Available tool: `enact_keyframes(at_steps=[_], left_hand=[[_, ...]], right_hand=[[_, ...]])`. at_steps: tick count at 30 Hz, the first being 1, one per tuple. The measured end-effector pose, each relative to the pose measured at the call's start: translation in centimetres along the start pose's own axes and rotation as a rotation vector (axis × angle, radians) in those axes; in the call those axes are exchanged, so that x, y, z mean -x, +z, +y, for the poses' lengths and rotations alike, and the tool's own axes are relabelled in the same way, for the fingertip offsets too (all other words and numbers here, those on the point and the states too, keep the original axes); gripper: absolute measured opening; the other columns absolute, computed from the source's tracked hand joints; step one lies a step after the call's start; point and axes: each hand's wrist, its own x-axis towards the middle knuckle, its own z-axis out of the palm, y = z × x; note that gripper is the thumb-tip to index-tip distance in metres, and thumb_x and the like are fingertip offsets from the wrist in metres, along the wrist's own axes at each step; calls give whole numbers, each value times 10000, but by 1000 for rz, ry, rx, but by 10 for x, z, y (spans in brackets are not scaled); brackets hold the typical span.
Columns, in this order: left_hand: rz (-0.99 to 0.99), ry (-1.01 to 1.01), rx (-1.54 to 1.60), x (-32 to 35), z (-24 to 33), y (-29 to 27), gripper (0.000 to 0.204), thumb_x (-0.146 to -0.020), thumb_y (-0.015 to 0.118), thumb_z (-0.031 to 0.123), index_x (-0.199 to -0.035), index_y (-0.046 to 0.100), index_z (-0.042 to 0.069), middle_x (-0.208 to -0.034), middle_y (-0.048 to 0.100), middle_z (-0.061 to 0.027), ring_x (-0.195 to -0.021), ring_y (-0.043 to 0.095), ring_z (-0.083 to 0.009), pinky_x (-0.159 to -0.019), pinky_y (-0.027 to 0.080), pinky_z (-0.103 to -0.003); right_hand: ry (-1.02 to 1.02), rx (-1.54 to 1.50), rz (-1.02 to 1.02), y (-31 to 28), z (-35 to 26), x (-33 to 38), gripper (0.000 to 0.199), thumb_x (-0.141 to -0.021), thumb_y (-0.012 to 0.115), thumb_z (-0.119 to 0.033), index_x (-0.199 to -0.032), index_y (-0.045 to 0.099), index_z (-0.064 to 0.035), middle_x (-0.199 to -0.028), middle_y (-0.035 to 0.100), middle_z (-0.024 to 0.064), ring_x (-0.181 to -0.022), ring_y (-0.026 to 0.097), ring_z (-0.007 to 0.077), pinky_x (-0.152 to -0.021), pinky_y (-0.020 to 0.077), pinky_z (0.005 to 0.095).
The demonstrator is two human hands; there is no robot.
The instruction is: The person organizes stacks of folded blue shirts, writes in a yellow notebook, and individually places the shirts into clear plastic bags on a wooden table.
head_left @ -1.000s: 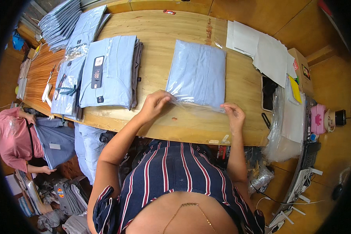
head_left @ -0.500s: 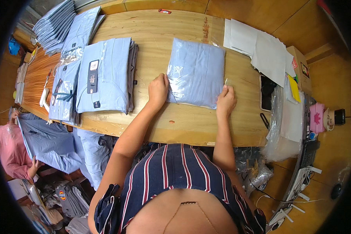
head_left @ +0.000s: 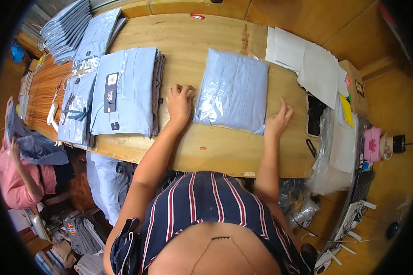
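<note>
Far to the left of her left hand [head_left: 179, 103], a seated person in pink [head_left: 14, 178] handled cloth, and a stack of folded light-blue shirts [head_left: 124, 89] lay just beside that hand on the wooden table [head_left: 188, 41]. The left hand rested flat, fingers spread, holding nothing, its fingertips touching the left edge of the bagged blue shirt [head_left: 232, 89]. That shirt lay between her hands, already folded and inside its clear bag, so the packing looked nearly done, with smoothing or closing the bag seemingly left. The right hand [head_left: 278, 120] stood open and empty at the bag's lower right corner. Beyond it to the right lay white paper sheets [head_left: 307, 64], a dark phone [head_left: 315, 114] and loose clear bags [head_left: 337, 151]; nothing crowded the shirt
</note>
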Motion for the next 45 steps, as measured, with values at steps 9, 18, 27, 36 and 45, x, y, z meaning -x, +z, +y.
enact_keyframes(at_steps=[9,18,27,36,45], left_hand=[[-189,189,-22,18,26,6,573,-819,439,312,-1274,235,31,-1264,321,-168,-1170,295,-289,-959,215,-427],[-350,30,227,57,34,-28,645,-583,586,-45,-1167,356,107,-890,396,-191,-793,438,-334,-738,396,-384],[175,317,239,13,31,-49,341,-513,579,-72,-836,552,30,-951,480,-149,-873,493,-319,-731,396,-389],[379,391,462,-39,73,-107,261,-695,657,240,-681,493,37,-463,471,-97,-378,476,-241,-362,363,-302],[-9,173,-158,-10,74,-6,454,-809,422,425,-1134,451,108,-1010,545,-139,-981,494,-290,-815,352,-477]], right_hand=[[-153,0,-197,20,8,19,584,-804,483,-310,-1273,246,-54,-1328,198,182,-1212,232,303,-978,197,418],[-280,-286,-280,-19,6,58,818,-509,730,-51,-1228,356,-170,-1239,206,163,-1122,297,332,-900,336,383],[-245,-405,-150,-18,13,62,510,-537,616,61,-1018,550,-97,-1200,367,123,-1049,411,306,-859,378,362],[-323,-879,204,-131,-57,-12,307,-750,576,-30,-1040,488,15,-952,566,76,-827,529,143,-773,395,243],[-104,6,-43,-27,-47,-17,417,-799,500,-257,-1166,426,-75,-1170,441,111,-1078,399,274,-876,314,422]])
